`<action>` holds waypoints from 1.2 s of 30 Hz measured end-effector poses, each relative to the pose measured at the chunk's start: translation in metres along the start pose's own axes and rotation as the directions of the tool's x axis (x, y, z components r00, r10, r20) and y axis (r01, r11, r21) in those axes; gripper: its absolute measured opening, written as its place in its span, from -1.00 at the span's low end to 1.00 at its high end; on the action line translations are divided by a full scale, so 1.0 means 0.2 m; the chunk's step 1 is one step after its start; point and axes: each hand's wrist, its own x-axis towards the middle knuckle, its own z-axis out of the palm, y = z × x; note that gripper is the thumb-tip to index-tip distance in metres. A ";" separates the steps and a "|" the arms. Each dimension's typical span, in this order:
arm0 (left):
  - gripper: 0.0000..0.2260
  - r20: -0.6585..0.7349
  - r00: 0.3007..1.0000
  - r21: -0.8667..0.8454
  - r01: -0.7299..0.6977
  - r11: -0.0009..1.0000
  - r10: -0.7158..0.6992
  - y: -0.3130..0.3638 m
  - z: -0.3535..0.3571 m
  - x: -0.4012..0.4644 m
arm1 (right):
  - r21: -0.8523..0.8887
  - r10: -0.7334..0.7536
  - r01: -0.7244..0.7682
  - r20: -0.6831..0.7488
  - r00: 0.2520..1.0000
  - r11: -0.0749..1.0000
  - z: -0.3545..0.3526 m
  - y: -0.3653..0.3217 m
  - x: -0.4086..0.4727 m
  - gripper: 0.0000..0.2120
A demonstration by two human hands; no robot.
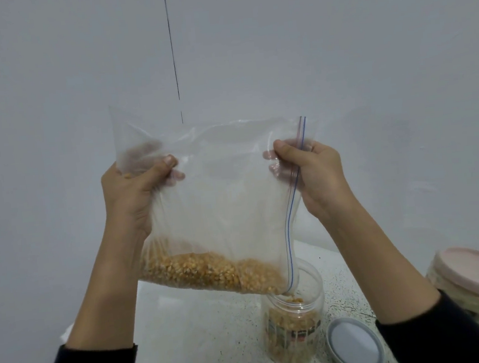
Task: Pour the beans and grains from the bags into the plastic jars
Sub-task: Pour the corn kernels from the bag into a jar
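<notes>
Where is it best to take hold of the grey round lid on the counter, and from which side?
Grip the grey round lid by its rim, coming from above. It lies flat beside the clear plastic jar, so only its edge offers a hold; the jar crowds its left side.

Clear zip bag, mid-frame, tilted, blue-red zip strip at right; yellow kernels pooled along lower edge, lower right corner over jar mouth. Clear plastic jar, lower centre-right, upright, lidless, partly filled with kernels.
</notes>
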 end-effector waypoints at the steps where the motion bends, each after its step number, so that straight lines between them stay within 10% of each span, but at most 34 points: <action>1: -0.79 0.002 1.000 -0.007 0.005 1.000 -0.005 0.00 0.00 0.00 | -0.023 -0.001 0.001 0.018 1.000 1.000 0.00 0.00 0.00 -0.95; 21: -0.90 0.105 0.994 0.030 0.032 0.999 -0.035 0.01 0.22 -0.05 | -0.434 -0.106 0.222 0.275 0.955 0.873 0.15 0.05 0.01 -0.70; 36: -0.82 0.104 0.993 -0.002 0.061 0.998 -0.061 0.03 0.17 -0.04 | -0.384 -0.095 0.194 0.261 0.961 0.903 0.23 0.08 0.02 -0.72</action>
